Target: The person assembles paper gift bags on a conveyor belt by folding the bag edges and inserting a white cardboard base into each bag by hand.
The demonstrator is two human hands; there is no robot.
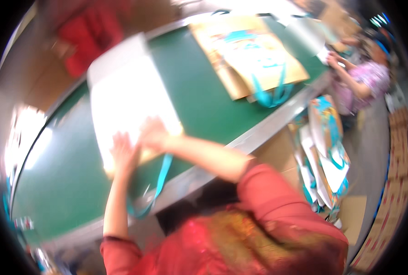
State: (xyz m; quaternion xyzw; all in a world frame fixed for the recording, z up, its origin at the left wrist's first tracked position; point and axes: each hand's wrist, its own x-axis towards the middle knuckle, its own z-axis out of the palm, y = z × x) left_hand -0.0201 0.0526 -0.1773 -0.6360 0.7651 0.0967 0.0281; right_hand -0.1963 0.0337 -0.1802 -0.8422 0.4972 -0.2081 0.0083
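Works at a green table (190, 98). On the left half of the table, reaching from near rim toward far rim: a large, flat white bag (130, 91), washed out by glare. Presses left hand (123, 150) palm-down on the near end of the bag, with fingers stretched rather than curled. Lays right hand (154, 136) just beside, likewise flat and straight-fingered; cannot tell, through blur, whether touching the left.

From the bag's near end, looping down over the table's metal rim (252, 138): a teal ribbon handle (163, 174).

On the table's right half, overlapping: tan printed bags (259, 55) with teal handles (273, 98) toward the near rim. At the table's right end: a co-worker (369, 82) in a patterned top, with arms toward it. Beside the table's near rim, right: a bunch of printed bags (323, 146). Farther right of the table: stacked cartons (387, 206). Across the table, far left: a red garment (91, 39), blurred.
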